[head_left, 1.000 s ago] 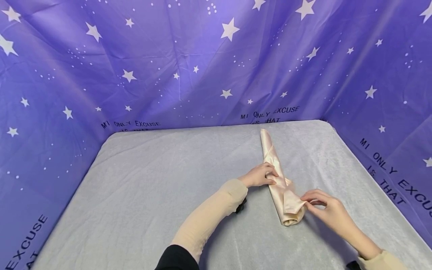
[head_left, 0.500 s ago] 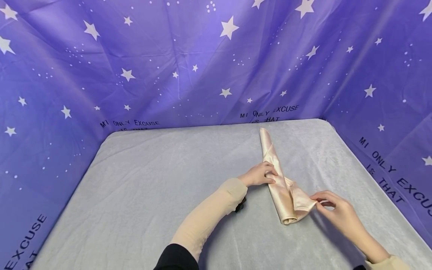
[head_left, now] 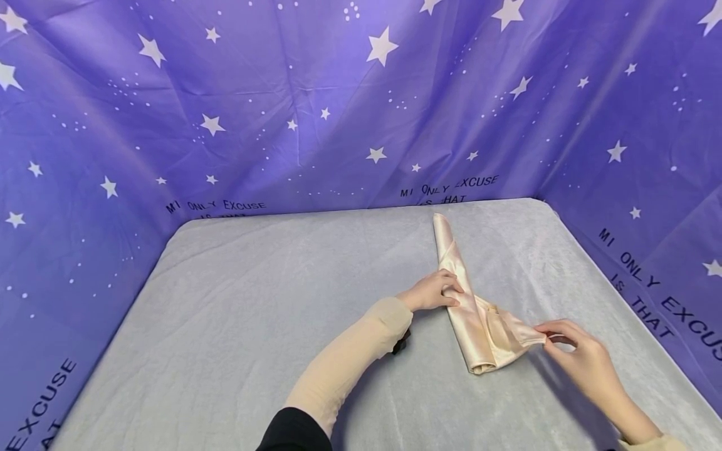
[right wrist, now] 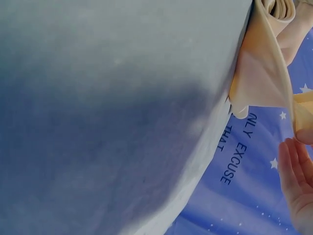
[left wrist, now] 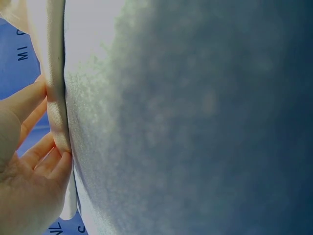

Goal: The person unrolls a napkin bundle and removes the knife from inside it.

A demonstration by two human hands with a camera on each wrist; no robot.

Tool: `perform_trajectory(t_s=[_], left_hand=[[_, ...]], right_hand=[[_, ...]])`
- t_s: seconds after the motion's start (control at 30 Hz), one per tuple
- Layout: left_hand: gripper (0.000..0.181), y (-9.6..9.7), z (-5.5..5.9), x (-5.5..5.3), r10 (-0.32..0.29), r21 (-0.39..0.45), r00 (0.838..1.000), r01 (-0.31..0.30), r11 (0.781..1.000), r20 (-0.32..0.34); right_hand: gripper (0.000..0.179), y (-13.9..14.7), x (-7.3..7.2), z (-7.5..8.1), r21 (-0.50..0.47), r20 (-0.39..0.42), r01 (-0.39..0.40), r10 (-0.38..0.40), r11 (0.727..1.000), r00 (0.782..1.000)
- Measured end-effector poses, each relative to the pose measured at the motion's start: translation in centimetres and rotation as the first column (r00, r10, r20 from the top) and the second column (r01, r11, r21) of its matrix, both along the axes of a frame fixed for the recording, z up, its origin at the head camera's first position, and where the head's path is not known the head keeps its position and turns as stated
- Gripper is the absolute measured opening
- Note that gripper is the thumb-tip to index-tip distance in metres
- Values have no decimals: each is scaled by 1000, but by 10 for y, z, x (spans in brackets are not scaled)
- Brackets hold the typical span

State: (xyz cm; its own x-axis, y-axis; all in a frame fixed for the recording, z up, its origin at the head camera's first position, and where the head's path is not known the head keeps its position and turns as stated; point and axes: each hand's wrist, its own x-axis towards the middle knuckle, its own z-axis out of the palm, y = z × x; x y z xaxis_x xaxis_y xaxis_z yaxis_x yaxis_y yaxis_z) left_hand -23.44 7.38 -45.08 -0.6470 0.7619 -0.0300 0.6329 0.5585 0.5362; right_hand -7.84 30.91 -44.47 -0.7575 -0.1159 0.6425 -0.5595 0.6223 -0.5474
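Observation:
A shiny champagne-coloured satin cloth (head_left: pixel 465 329) lies rolled into a long narrow tube, right of the middle of the table. My left hand (head_left: pixel 431 292) holds the tube about halfway along, its fingers bent over the top and the thumb on the near side. In the left wrist view thumb and fingertips touch the cloth's edge (left wrist: pixel 57 112). My right hand (head_left: pixel 583 360) pinches a loose corner between thumb and fingers, stretching a flap out to the right. The right wrist view has the spiral roll end (right wrist: pixel 281 11) at top right and the flap (right wrist: pixel 264 73) slightly lifted.
A grey plush cover (head_left: pixel 271 300) spreads over the table. Purple curtains (head_left: pixel 338 94) with white stars and printed lettering stand behind it and on both sides. The far tip of the roll lies close to the table's back edge.
My right hand has moved to the right, drawing the pinched corner away from the roll, so the flap is longer and flatter. My left hand stays in place on the tube.

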Motion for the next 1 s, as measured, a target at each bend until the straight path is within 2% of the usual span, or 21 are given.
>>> perform_trajectory(t_s=[0.07, 0.23, 0.3, 0.33, 0.5, 0.73, 0.8, 1.0], left_hand=[[26, 0, 0, 0, -1, 0, 1000, 1, 1000, 0], [26, -1, 1, 0, -3, 0, 1000, 3, 1000, -4], [26, -1, 0, 0, -5, -1, 1000, 5, 1000, -9], [26, -1, 0, 0, -7, -2, 1000, 7, 1000, -12], [26, -1, 0, 0, -8, -7, 1000, 8, 1000, -10], [26, 0, -1, -1, -7, -4, 1000, 7, 1000, -15], [26, 0, -2, -1, -9, 0, 1000, 9, 1000, -18], [26, 0, -1, -2, -13, -10, 1000, 13, 1000, -22]], right_hand=[[34, 10, -3, -12, -4, -9, 1, -1, 1000, 1000], [48, 24, -6, -25, 49, -41, 60, -58, 997, 997], [47, 28, -6, -27, 49, -43, 72, -70, 996, 997], [49, 34, -8, -33, 49, -49, 81, -79, 996, 996], [47, 41, -8, -36, 67, -48, 114, -111, 991, 993], [43, 45, -5, -32, 70, -7, 173, -173, 982, 985], [44, 45, -3, -30, 98, -10, 195, -195, 976, 981], [30, 26, 10, 4, 192, 94, 219, -240, 957, 966]])
